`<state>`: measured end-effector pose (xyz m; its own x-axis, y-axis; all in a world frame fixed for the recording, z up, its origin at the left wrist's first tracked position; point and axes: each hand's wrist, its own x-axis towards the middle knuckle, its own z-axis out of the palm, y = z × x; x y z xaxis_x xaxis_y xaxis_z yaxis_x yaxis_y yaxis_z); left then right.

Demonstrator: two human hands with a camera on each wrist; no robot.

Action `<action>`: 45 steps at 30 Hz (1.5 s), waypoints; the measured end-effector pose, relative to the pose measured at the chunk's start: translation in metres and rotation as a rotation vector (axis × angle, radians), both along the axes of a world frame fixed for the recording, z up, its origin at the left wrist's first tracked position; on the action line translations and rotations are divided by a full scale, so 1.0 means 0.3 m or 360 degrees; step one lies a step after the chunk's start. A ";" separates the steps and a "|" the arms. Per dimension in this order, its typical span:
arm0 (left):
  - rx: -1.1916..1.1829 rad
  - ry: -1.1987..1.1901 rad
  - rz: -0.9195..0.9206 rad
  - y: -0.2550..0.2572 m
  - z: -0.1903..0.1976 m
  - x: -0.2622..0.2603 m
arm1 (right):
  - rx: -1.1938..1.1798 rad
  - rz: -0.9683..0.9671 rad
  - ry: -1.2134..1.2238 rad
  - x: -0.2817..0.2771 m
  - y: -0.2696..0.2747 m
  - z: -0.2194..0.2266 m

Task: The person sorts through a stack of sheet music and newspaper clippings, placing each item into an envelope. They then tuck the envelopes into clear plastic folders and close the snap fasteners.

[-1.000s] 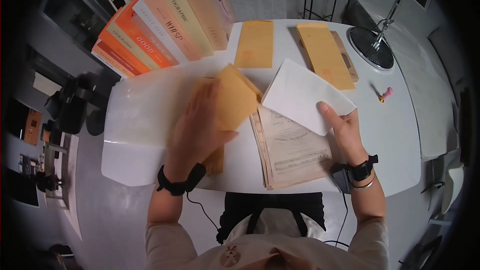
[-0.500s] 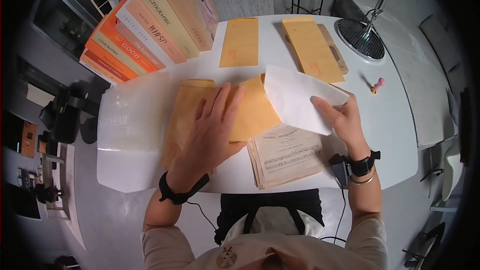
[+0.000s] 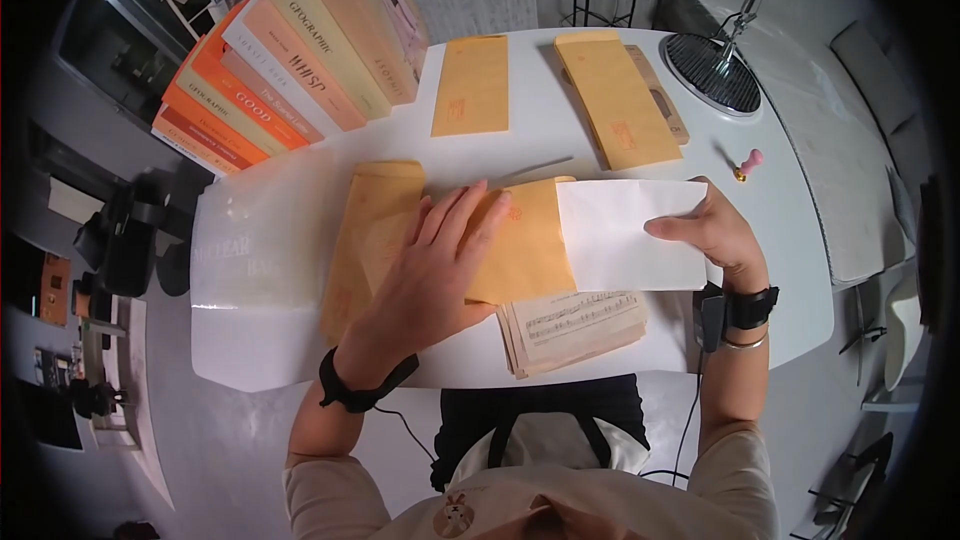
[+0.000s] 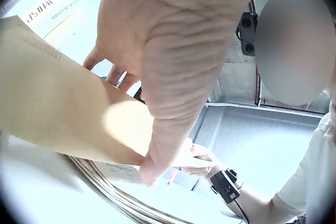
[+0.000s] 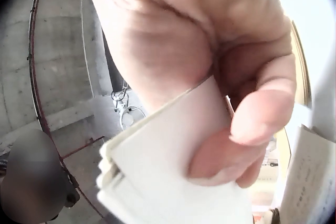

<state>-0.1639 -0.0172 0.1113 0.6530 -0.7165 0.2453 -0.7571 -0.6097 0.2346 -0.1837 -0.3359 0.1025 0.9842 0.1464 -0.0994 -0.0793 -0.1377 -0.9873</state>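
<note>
My left hand (image 3: 430,265) lies across a kraft-paper envelope (image 3: 535,255), fingers over its top and thumb at its near edge. From the left wrist view, the envelope (image 4: 68,113) spans between thumb and fingers. My right hand (image 3: 722,232) pinches a folded white paper (image 3: 615,235), thumb on top. The paper's left end meets the envelope's right end and is hidden there. Several folded layers of the paper (image 5: 157,166) show in the right wrist view. Another kraft envelope (image 3: 370,195) lies under the left hand, and a stack of sheet music (image 3: 585,332) sits below the paper.
Books (image 3: 300,70) stand at the back left, beside a clear plastic bag (image 3: 250,240). Kraft envelopes (image 3: 472,85) (image 3: 618,100) lie along the back. A lamp base (image 3: 712,75) and a pink-handled stamp (image 3: 750,164) are at the right.
The white paper and the envelope have turned from slanted to nearly level and in line. The left hand has settled on the envelope, and the right hand has shifted slightly right.
</note>
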 end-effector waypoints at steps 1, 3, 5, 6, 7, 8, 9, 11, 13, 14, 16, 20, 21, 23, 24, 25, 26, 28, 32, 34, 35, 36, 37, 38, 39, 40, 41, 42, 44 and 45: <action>0.0007 0.0001 -0.0001 -0.001 0.002 -0.001 | -0.0025 0.0013 -0.0012 -0.001 -0.004 0.001; 0.0016 -0.0023 -0.0044 -0.010 -0.004 -0.003 | 0.0029 0.0040 0.0008 0.002 0.014 -0.002; 0.0024 -0.0020 -0.0081 -0.030 -0.006 -0.008 | -0.0052 0.0079 -0.0034 0.013 0.050 -0.009; 0.0026 -0.0005 -0.0096 -0.046 -0.003 -0.012 | -0.0159 0.0104 -0.0086 0.021 0.075 -0.016; 0.0029 0.0009 -0.0112 -0.061 -0.001 -0.016 | -0.0267 0.0128 -0.0138 0.025 0.096 -0.023; 0.0011 0.0022 -0.0108 -0.074 0.002 -0.019 | -0.0153 0.0016 -0.0266 0.019 0.108 -0.030; -0.0026 0.0044 -0.0081 -0.078 -0.001 -0.016 | -0.0086 -0.0043 -0.0173 0.018 0.090 -0.021; -0.0105 0.0091 -0.0023 -0.086 -0.006 -0.011 | 0.0044 -0.0157 0.0015 0.021 0.018 0.006; -0.0108 0.0064 -0.0006 -0.091 -0.007 -0.008 | 0.0141 -0.0139 -0.0136 0.035 -0.008 -0.025; -0.0107 0.0050 -0.0001 -0.093 -0.005 -0.007 | 0.0163 -0.0129 -0.0253 0.038 0.005 -0.035; -0.0127 0.0029 -0.0057 -0.117 0.000 -0.013 | 0.0094 -0.0132 -0.0567 0.046 0.066 -0.054; 0.0035 -0.0113 -0.0124 -0.181 0.006 -0.039 | -0.0266 0.0042 -0.0704 0.025 0.148 -0.085; 0.0106 -0.0161 -0.0130 -0.188 0.005 -0.043 | -0.0318 0.0112 -0.0640 0.025 0.136 -0.082; -0.0009 -0.0029 -0.0098 -0.187 -0.018 -0.041 | -0.0232 0.0110 -0.0482 0.028 0.117 -0.086; -0.0056 0.0054 -0.0062 -0.186 -0.027 -0.039 | -0.0096 0.0040 -0.0390 0.034 0.107 -0.090; -0.0103 0.0136 -0.0028 -0.187 -0.031 -0.037 | 0.0041 -0.0031 -0.0299 0.039 0.105 -0.084; -0.0108 0.0238 0.0011 -0.191 -0.023 -0.034 | 0.0079 -0.0058 -0.0404 0.041 0.111 -0.066; -0.0360 0.0568 0.0000 -0.195 -0.044 0.000 | 0.0176 -0.0100 -0.0310 0.034 0.126 -0.042; -0.0861 0.1549 -0.0093 -0.222 -0.115 0.096 | -0.0123 -0.0029 -0.0392 0.027 0.148 -0.066; -0.1021 0.1708 -0.0043 -0.233 -0.115 0.117 | 0.0073 -0.0087 -0.0293 0.035 0.148 -0.075; -0.1101 0.1790 -0.0022 -0.237 -0.115 0.124 | 0.0169 -0.0120 -0.0242 0.040 0.145 -0.083; -0.1195 0.1763 -0.0001 -0.238 -0.125 0.131 | 0.0344 -0.0145 -0.0126 0.049 0.125 -0.100; -0.1289 0.1737 0.0022 -0.237 -0.140 0.140 | 0.0410 -0.0173 -0.0030 0.054 0.112 -0.098; -0.1381 0.1712 0.0048 -0.235 -0.150 0.146 | 0.0480 -0.0201 0.0067 0.056 0.105 -0.094; -0.1394 0.1733 0.0029 -0.230 -0.154 0.151 | 0.0551 -0.0228 0.0165 0.058 0.097 -0.094; -0.1406 0.1752 0.0013 -0.225 -0.157 0.158 | 0.0583 -0.0171 0.0195 0.065 0.087 -0.107; -0.1420 0.1771 -0.0003 -0.221 -0.159 0.161 | 0.0520 -0.0151 0.0131 0.065 0.092 -0.117; -0.1385 0.1770 -0.0005 -0.220 -0.160 0.160 | 0.0456 -0.0130 0.0068 0.065 0.102 -0.126; -0.1319 0.1768 -0.0008 -0.223 -0.161 0.151 | 0.0305 -0.0084 0.0018 0.065 0.124 -0.128; -0.1299 0.1745 -0.0008 -0.225 -0.170 0.151 | 0.0218 -0.0060 0.0029 0.064 0.134 -0.116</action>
<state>-0.1188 -0.0846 0.0603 0.7822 -0.6216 -0.0418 0.0471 -0.0078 0.9989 -0.1645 -0.2956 0.0677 0.9875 0.1228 -0.0992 -0.1002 0.0015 -0.9950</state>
